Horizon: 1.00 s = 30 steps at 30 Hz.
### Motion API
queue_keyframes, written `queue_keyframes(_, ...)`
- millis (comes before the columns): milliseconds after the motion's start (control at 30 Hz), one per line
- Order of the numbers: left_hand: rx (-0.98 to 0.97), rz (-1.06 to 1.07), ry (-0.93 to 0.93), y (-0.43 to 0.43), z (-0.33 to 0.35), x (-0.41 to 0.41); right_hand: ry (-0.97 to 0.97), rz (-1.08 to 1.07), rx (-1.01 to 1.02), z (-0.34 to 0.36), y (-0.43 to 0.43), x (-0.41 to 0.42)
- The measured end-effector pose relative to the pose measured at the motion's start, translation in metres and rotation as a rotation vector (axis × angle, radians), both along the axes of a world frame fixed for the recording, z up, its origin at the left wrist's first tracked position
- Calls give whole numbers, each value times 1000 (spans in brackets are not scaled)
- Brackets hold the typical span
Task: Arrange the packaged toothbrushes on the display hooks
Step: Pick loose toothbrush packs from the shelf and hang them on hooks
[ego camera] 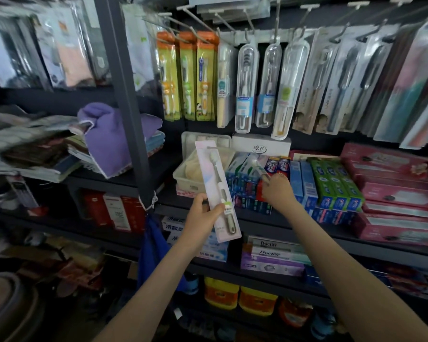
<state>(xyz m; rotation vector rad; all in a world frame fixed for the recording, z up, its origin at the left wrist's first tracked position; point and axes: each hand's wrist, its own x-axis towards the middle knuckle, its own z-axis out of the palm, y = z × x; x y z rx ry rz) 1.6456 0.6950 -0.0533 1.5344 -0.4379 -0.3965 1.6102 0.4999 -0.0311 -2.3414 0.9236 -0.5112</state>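
Note:
My left hand (203,213) grips a packaged toothbrush (215,183) on a pale pink card, held upright and a little tilted in front of the shelf. My right hand (277,191) reaches over the toothpaste boxes and pinches the end of a second packaged toothbrush (258,167) lying on them. Above, metal display hooks (200,23) carry rows of packaged toothbrushes: orange-and-yellow children's packs (185,77) on the left, clear tube cases (245,87) in the middle, grey blister cards (336,82) on the right.
Stacked toothpaste boxes (331,186) fill the shelf under the hooks, beside a beige plastic basket (183,176). A dark steel shelf post (126,95) stands left of the hooks, with a purple towel (109,134) and magazines beyond it. More boxes and jars sit on lower shelves.

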Motion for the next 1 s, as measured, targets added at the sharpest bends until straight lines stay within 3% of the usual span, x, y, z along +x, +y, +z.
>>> queue_keyframes(200, -37, -51, 40, -20, 7, -14, -77, 77, -76, -7, -7, -42)
queue_keyframes(467, -120, -41, -84, -24, 49, 6, -263, 174, -98, 17, -12, -72)
queue_keyframes(667, -145, -11, -192, 2, 79, 34, -376, 281, -32, 57, 18, -52)
queue_keyframes(1001, -258, 16, -313, 43, 110, 76, -574, 235, -239, 111, 64, 15)
